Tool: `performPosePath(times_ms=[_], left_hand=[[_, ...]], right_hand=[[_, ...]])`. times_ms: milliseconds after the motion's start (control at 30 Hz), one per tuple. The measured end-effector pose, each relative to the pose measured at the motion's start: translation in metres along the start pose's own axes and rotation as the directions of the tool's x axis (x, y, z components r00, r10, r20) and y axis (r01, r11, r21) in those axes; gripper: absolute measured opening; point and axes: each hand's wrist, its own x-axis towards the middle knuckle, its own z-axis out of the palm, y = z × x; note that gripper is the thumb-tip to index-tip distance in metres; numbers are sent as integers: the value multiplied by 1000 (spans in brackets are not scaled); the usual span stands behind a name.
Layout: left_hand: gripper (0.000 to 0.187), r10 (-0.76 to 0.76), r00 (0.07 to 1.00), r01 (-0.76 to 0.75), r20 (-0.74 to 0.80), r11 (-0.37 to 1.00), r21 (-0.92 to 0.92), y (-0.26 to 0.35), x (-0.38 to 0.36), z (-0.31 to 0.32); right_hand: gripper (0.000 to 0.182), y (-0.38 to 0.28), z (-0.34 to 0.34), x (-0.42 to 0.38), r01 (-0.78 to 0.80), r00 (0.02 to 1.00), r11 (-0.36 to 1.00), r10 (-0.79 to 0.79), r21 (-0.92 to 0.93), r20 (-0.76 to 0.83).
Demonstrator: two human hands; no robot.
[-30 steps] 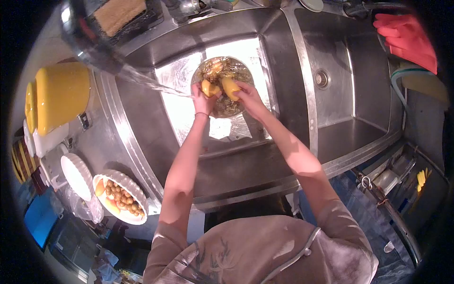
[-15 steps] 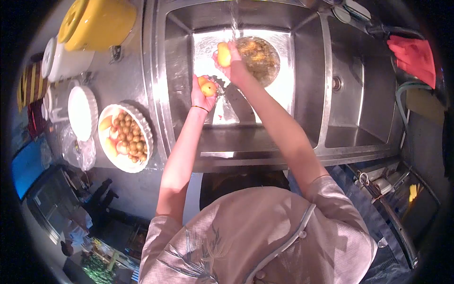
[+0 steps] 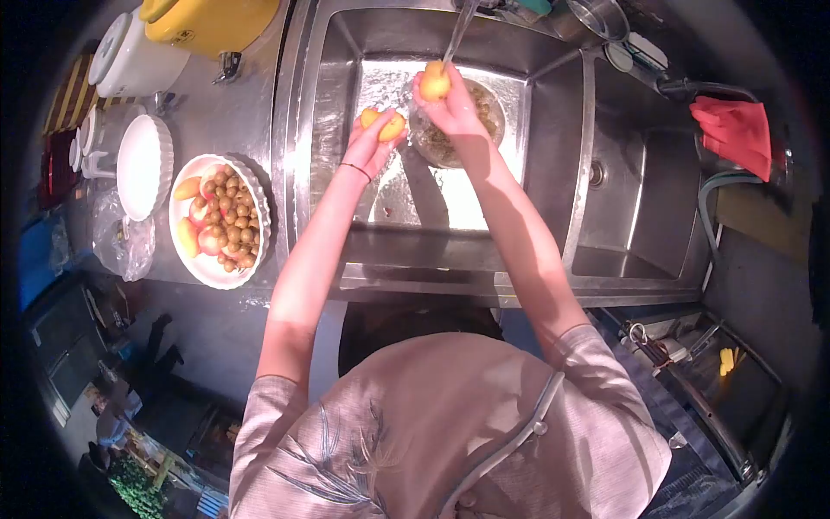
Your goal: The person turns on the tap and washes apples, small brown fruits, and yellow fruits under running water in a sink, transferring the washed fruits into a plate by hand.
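Observation:
Over the metal sink (image 3: pixel 346 199), my left hand (image 3: pixel 367 154) holds orange fruit (image 3: pixel 392 127), with one piece in the palm and another beside it at the fingers. My right hand (image 3: pixel 456 112) has its fingers around another orange fruit (image 3: pixel 435 84), right where a stream of water (image 3: pixel 460 30) comes down. Beneath my right hand, a round bowl (image 3: pixel 432 147) with brownish contents stands in the sink, partly hidden by the forearm.
A white fluted dish (image 3: pixel 261 203) of brown round fruit and other fruit stands left of the sink, near a white plate (image 3: pixel 145 169) and a plastic bag (image 3: pixel 121 238). Red gloves (image 3: pixel 735 134) hang at the right, past a second basin (image 3: pixel 640 182).
My right hand has raised its fruit into the water stream. My left hand has moved slightly up with its fruit. The whole view has shifted a little.

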Motion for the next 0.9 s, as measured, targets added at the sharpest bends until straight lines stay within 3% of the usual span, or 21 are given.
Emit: performPosePath(times_ms=[100, 200, 267, 367, 433, 500, 567, 600, 633, 667, 733, 800, 833, 900], left_hand=[[21, -164, 981, 182, 106, 966, -186, -17, 39, -7], [22, -23, 994, 27, 106, 999, -32, -27, 41, 26], [29, 71, 997, -72, 12, 992, 101, -22, 28, 63], [39, 142, 989, -148, 45, 911, 384, -31, 41, 80], [48, 278, 933, -355, 229, 818, 452, -41, 55, 74], [51, 336, 896, -431, 289, 816, 386, -41, 57, 72], [50, 354, 902, -429, 247, 665, 612, -29, 36, 71], [48, 415, 862, -469, 291, 433, 770, -23, 26, 65], [46, 452, 823, -459, 344, 172, 872, -17, 15, 58], [48, 414, 859, -433, 300, 274, 859, -8, -2, 50], [50, 541, 805, -473, 243, 339, 813, -2, -25, 26], [54, 638, 746, -484, 189, 326, 812, 14, -59, 2], [57, 676, 716, -469, 173, 282, 837, 33, -87, -9], [52, 593, 805, -463, -36, 664, 587, 73, -152, -20]], right_hand=[[38, -24, -19, -7, -66, 994, 992, 56, 108, 91], [32, -45, -13, -26, -45, 999, 990, 47, 134, -7], [32, -57, -13, -40, 11, 998, 1000, -12, -1, -64], [30, -78, -20, -62, 60, 987, 961, -97, -271, -125], [30, -91, -30, -74, -26, 997, 959, 3, -283, -83], [31, -96, -34, -84, -130, 989, 979, 117, -158, -88], [38, -95, -37, -88, -158, 977, 950, 112, -269, -182], [41, -96, -58, -80, -130, 973, 489, -104, -862, -206], [45, -89, -77, -72, -124, 958, -256, -283, -959, -49], [47, -70, -59, -81, -88, 938, -421, -341, -903, 68], [53, -33, -21, -93, -59, 852, -710, -402, -702, 335], [56, 6, -5, -83, 225, 873, -456, -298, -861, 385], [56, 38, 37, -96, 200, 890, -461, -282, -865, 357], [55, 94, 81, -104, 371, 887, -354, -141, -859, 441]])
